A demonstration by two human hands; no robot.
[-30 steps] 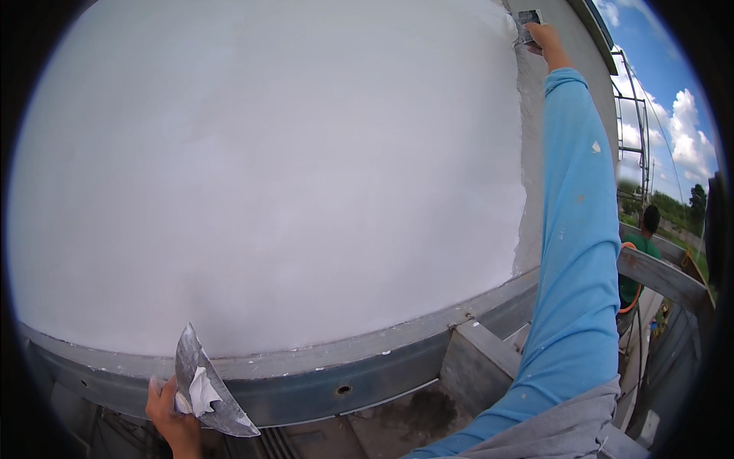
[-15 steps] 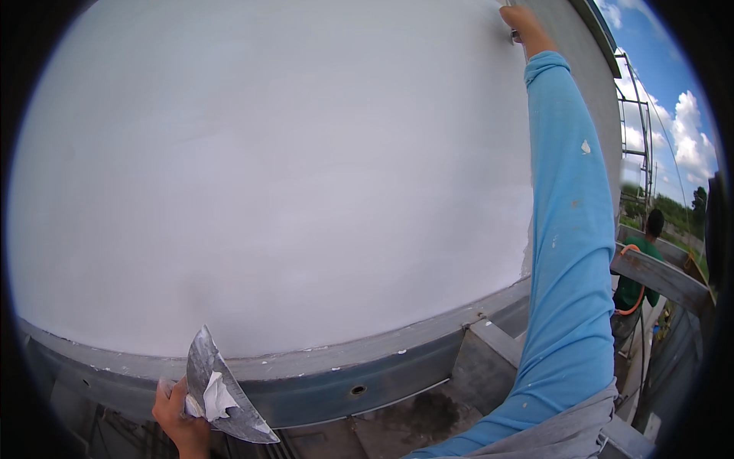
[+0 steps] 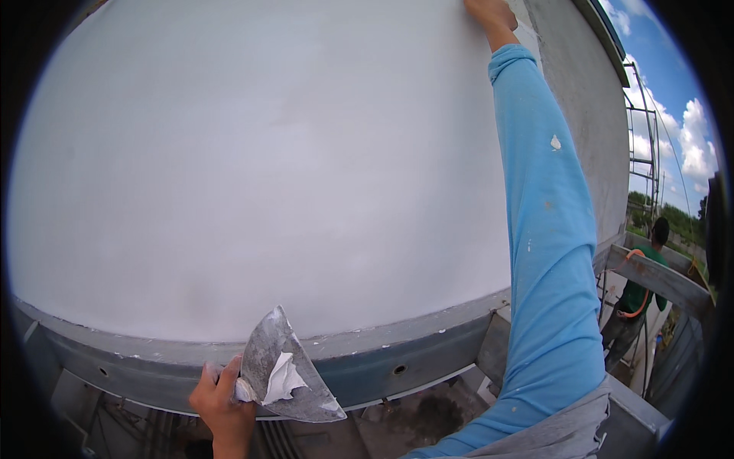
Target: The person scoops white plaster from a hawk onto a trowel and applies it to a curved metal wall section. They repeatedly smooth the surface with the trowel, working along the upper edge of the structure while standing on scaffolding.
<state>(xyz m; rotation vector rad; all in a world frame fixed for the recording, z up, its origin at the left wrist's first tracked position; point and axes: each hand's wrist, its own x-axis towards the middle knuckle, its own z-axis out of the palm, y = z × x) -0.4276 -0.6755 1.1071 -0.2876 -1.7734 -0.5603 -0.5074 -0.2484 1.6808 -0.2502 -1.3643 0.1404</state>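
Low in front of the wall, my left hand (image 3: 223,402) is closed round the handle of a wide putty knife (image 3: 298,344). Its grey half-round blade tilts upward and carries a lump of white putty (image 3: 283,378). At the upper edge of the view my right hand (image 3: 493,15) is up against the wall, with the arm in a blue sleeve stretched far out. Its fingers curl closed, and what they hold is cut off by the frame. Before both hands stands a wall (image 3: 290,191) coated smooth white, with bare grey (image 3: 573,115) at its right side.
A metal beam (image 3: 367,375) with putty spots runs along the wall's foot, above lower framing. On the right another person (image 3: 642,283) in green stands behind a grey rail (image 3: 665,279), with an orange hose (image 3: 633,314). Scaffolding (image 3: 642,122) rises behind them.
My right hand has moved left along the top of the wall, and its tool has gone out of view. My left hand with the putty knife has shifted right and slightly up.
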